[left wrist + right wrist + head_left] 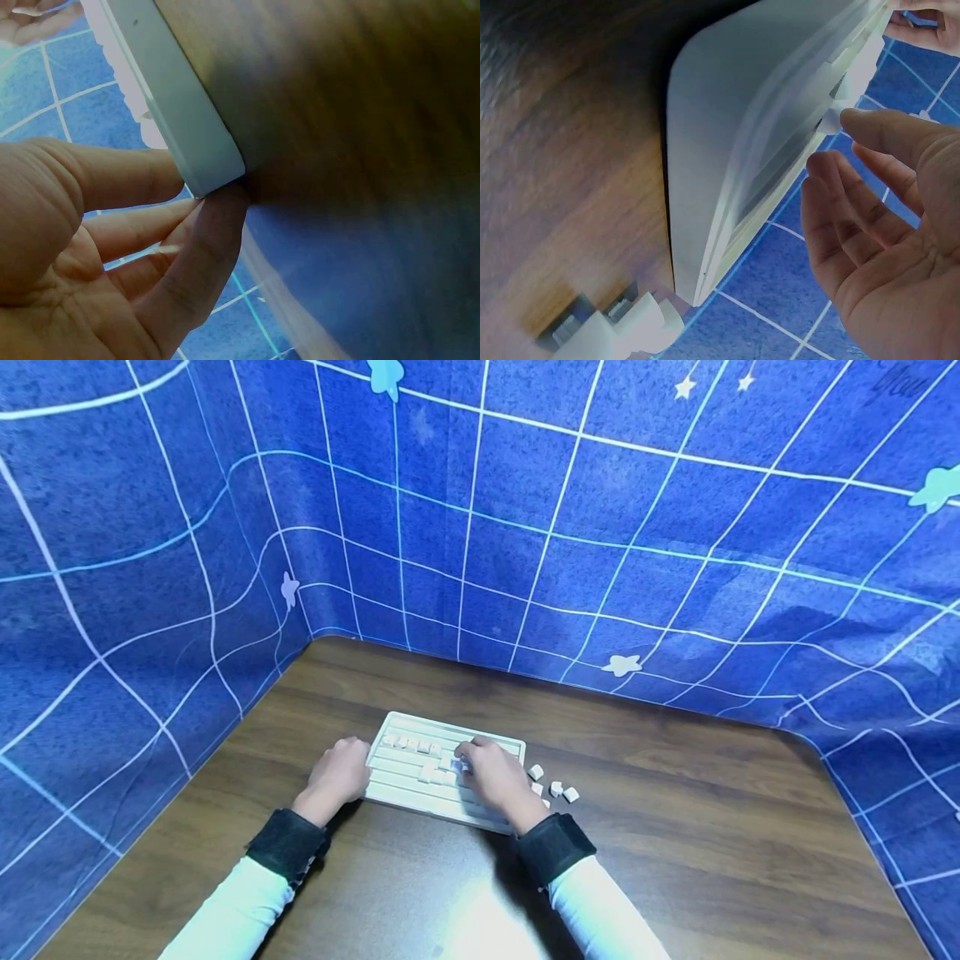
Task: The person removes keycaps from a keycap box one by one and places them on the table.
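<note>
a blue gridded cloth (525, 468) backs the wooden table (712, 802), where a white tray (450, 807) carries small white blocks (424, 747). left wrist: the left hand (97, 292) pinches the tray's corner. right wrist: the right hand (892, 277), loosely curled, has its thumb at one block; i cannot tell whether it grips.

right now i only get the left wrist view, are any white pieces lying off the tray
Observer: Yes, loose white pieces lie on the table, just right of the tray in the head view.
Operator: and where's the right thumb
Observer: The right hand has its thumb at a white piece on the tray; I can't tell whether it grips it.
Operator: are the pieces on the tray in one line
Observer: No, at least two lines.
</note>
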Action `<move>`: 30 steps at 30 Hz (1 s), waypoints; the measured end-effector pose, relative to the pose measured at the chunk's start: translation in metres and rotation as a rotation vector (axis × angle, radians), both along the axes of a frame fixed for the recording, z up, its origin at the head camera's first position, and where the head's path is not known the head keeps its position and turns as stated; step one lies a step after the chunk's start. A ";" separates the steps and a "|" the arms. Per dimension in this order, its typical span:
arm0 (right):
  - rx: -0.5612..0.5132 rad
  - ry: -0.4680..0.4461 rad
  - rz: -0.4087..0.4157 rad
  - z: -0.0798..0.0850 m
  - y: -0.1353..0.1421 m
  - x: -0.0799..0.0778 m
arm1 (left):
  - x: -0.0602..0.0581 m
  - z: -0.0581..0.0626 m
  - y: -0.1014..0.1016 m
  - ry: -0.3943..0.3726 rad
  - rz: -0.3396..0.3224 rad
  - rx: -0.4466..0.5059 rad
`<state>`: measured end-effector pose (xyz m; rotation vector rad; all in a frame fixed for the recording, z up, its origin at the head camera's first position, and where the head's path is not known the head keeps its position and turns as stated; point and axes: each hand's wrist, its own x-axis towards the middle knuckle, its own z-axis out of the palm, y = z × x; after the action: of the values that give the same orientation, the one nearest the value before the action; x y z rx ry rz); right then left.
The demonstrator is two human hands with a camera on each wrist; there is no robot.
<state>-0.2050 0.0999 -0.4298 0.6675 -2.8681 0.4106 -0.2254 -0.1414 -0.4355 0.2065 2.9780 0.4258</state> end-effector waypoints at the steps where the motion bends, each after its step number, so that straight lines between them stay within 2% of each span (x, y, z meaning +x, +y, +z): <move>1: 0.008 -0.005 0.001 -0.001 -0.001 -0.001 | 0.000 0.000 0.000 -0.007 0.002 0.000; 5: 0.024 0.002 0.004 -0.003 -0.002 -0.003 | 0.000 0.000 0.000 -0.019 0.009 0.003; 9: 0.020 0.022 0.017 -0.003 -0.003 -0.004 | -0.001 0.000 -0.001 0.001 0.003 0.004; 17: 0.031 0.005 0.013 -0.004 -0.006 -0.003 | -0.001 -0.001 -0.001 0.000 0.004 -0.004; 30: -0.001 0.046 0.022 -0.009 -0.006 -0.005 | 0.000 -0.001 -0.002 0.020 -0.002 0.008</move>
<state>-0.2101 0.0940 -0.4388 0.6994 -2.8192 0.3950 -0.2253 -0.1434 -0.4365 0.2159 2.9954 0.4381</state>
